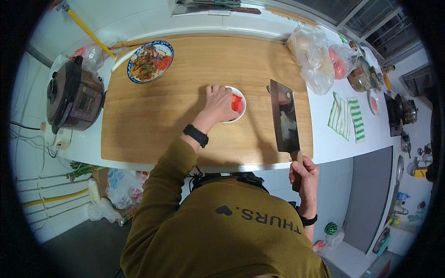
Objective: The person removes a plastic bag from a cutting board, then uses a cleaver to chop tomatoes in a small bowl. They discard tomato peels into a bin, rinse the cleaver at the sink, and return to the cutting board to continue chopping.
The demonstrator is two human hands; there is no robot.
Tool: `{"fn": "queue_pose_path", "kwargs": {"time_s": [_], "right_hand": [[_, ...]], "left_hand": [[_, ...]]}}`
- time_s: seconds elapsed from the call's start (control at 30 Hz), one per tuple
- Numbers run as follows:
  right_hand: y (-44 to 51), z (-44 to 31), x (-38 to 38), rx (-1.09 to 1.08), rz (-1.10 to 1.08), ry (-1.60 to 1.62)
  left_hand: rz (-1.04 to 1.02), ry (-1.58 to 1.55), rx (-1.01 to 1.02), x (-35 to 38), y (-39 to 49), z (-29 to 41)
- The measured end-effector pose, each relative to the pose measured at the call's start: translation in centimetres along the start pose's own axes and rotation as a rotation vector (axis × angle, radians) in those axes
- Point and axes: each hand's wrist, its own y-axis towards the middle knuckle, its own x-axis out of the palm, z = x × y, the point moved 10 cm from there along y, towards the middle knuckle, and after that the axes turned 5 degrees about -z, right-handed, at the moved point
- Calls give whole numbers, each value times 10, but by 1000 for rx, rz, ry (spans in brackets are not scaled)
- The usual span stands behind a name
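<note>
My left hand (220, 104) spans a small white bowl (244, 104), fingers at its far rim and thumb by its near right side. Red pieces of food (237, 103), perhaps tomato, show in the bowl; my hand hides its left part. The bowl stands on a large wooden cutting board (156, 114). My right hand (306, 175) grips the wooden handle of a Chinese cleaver (285, 118) at the board's right front edge. The broad blade points away from me above the board, with pale smears on its face. Whether it touches the board is unclear.
A blue-rimmed oval plate of cut ingredients (150, 62) sits at the board's back left, beside a white scallion stalk (123, 60). An electric pressure cooker (76, 95) stands left. Plastic bags (311, 55) and striped cloths (339, 116) lie right.
</note>
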Motion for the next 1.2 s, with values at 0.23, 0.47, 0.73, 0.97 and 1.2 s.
{"fn": "queue_pose_path", "kwargs": {"time_s": [0.23, 0.47, 0.73, 0.97, 1.2], "right_hand": [[32, -6, 6, -11, -84, 7], [56, -9, 9, 13, -173, -37], [69, -2, 27, 66, -258, -94], [66, 10, 27, 154, -329, -133], [70, 10, 31, 123, -350, -227]], "left_hand": [[48, -158, 10, -16, -10, 1], [316, -599, -44, -47, -25, -27], [332, -428, -125, -47, -29, -34], [364, -10, -248, -36, -22, -25], [298, 70, -209, -27, -28, -22]]}}
